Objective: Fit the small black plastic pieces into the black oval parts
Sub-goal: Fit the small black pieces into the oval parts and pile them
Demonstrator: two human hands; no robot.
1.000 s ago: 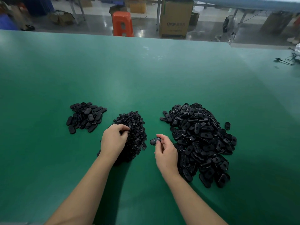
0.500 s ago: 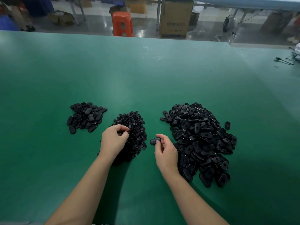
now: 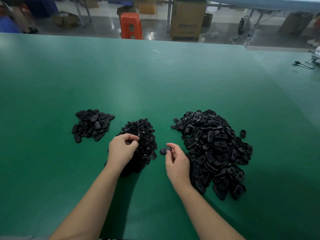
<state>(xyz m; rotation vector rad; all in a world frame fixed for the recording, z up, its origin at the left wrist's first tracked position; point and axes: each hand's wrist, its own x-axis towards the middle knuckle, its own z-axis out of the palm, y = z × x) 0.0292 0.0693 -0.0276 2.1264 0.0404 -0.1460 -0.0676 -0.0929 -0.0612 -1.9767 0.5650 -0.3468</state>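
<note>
Head view, green counter. Item: large heap of black oval parts, right of centre. Item: heap of small black plastic pieces, centre. Item: smaller heap of oval parts, left, apart from the others. Item: single oval part, pinched between thumb and fingertips of the right hand, held between the two central heaps. Left hand: fingers curled, pinching at the heap of small pieces; what it holds cannot be told. Beyond the counter: orange stool, cardboard box.
</note>
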